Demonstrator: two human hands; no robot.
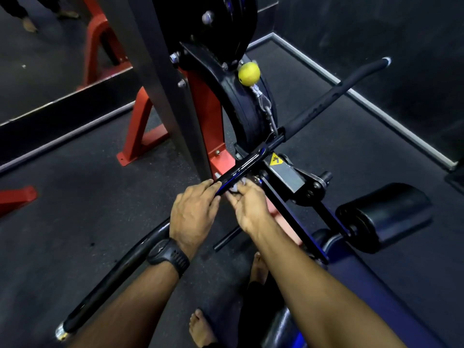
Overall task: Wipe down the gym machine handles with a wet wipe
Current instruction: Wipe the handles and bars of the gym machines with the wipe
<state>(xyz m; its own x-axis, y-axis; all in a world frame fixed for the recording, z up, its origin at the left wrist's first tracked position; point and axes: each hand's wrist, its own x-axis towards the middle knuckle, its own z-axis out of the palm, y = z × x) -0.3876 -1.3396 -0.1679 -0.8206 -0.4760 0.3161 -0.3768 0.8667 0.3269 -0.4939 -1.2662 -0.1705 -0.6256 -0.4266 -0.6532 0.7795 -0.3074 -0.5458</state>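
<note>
A long black pull-down bar [334, 95] runs from the lower left to the upper right, hanging from a cable below a yellow ball [249, 74]. Its glossy middle section [247, 165] lies between my hands. My left hand [193, 209], with a black watch on the wrist, rests on the bar's middle with its fingers curled over it. My right hand [247, 204] pinches a small white wet wipe [236, 187] against the underside of the bar, right beside the left fingertips. Most of the wipe is hidden by my fingers.
The red and grey machine frame [200, 104] stands just behind the bar. A black roller pad [384, 217] and a seat lie at the right. My bare feet [200, 327] stand on the dark rubber floor. Another person's feet [30, 23] show at the far upper left.
</note>
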